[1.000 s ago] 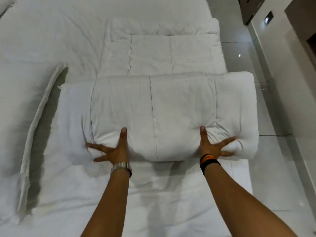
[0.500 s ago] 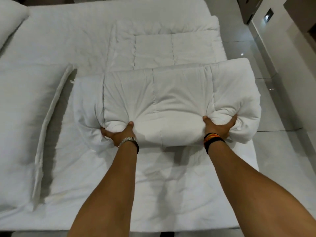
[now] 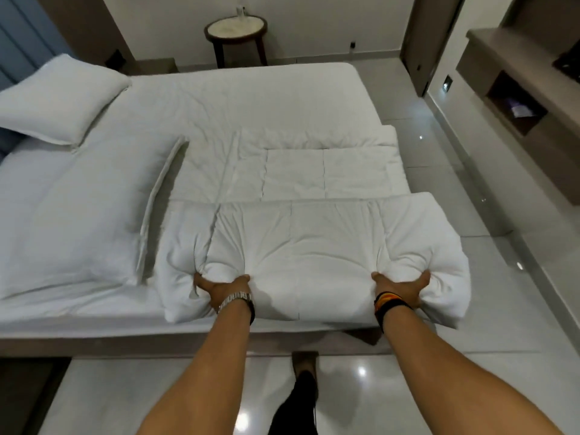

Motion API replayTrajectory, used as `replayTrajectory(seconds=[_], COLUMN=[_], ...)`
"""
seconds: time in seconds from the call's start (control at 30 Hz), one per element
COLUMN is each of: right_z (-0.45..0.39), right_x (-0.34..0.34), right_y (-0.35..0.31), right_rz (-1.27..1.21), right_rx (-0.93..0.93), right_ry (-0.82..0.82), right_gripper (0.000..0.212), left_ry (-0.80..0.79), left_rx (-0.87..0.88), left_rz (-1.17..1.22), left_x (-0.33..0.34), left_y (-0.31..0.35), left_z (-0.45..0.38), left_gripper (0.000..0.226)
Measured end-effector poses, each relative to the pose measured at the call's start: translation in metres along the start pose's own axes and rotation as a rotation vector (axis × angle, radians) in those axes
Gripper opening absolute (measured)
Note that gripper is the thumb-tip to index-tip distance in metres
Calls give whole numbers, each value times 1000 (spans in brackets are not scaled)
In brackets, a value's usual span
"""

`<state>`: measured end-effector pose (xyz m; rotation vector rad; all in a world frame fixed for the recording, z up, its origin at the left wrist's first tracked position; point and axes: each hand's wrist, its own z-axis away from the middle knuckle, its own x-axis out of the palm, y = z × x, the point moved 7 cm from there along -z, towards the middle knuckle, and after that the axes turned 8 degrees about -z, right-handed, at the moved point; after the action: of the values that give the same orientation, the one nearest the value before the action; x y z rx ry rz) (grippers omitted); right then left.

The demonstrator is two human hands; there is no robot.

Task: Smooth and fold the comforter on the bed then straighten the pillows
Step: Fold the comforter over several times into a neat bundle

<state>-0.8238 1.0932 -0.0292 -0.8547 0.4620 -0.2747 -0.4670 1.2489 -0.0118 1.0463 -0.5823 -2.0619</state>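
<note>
The white quilted comforter (image 3: 301, 240) lies folded in a thick band across the foot of the bed, its near fold bulging over the bed's edge. My left hand (image 3: 222, 288), with a metal watch on the wrist, grips the near fold on its left side. My right hand (image 3: 401, 287), with a dark and orange wristband, grips the same fold further right. The comforter's far part (image 3: 323, 171) rests flat on the mattress. One pillow (image 3: 56, 98) sits at the far left; a second, flatter pillow (image 3: 84, 211) lies nearer me.
The bed (image 3: 251, 92) fills the middle of the room. A round side table (image 3: 235, 29) stands behind it by the wall. Glossy tiled floor (image 3: 455, 189) runs along the right, bordered by a built-in shelf unit (image 3: 518, 98). My leg (image 3: 301, 400) stands at the bed's foot.
Both hands went from pressing flat on the fold to gripping it. The fold has been drawn toward me to the bed's edge, and my view has pulled back.
</note>
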Motion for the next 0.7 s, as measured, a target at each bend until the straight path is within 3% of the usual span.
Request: replayTrajectory(seconds=[0.2, 0.3, 0.4, 0.5, 0.57, 0.63, 0.7], right_z=[39, 31, 30, 24, 6, -25, -54], right_x=[-36, -8, 32, 65, 98, 137, 171], right_y=[-38, -103, -168, -190, -175, -161, -163], right_rz=[29, -134, -160, 185, 506, 727, 875], right_rx=[-50, -253, -530, -911, -1129, -1172, -1184], right_ry=[-16, -161, -411, -408, -337, -287, -215], right_gripper=[119, 114, 102, 88, 85, 85, 81], left_ry=[-60, -125, -422, -508, -425, -260, -123], left_rx=[91, 390, 645, 896, 1137, 1393, 1488], left_rz=[110, 240, 376, 137, -144, -499, -703], left_x=[-35, -27, -3, 30, 67, 112, 151], left_y=[16, 91, 173, 211, 203, 187, 187], left_z=[40, 39, 44, 45, 31, 14, -11], left_gripper=[123, 115, 92, 76, 76, 86, 91])
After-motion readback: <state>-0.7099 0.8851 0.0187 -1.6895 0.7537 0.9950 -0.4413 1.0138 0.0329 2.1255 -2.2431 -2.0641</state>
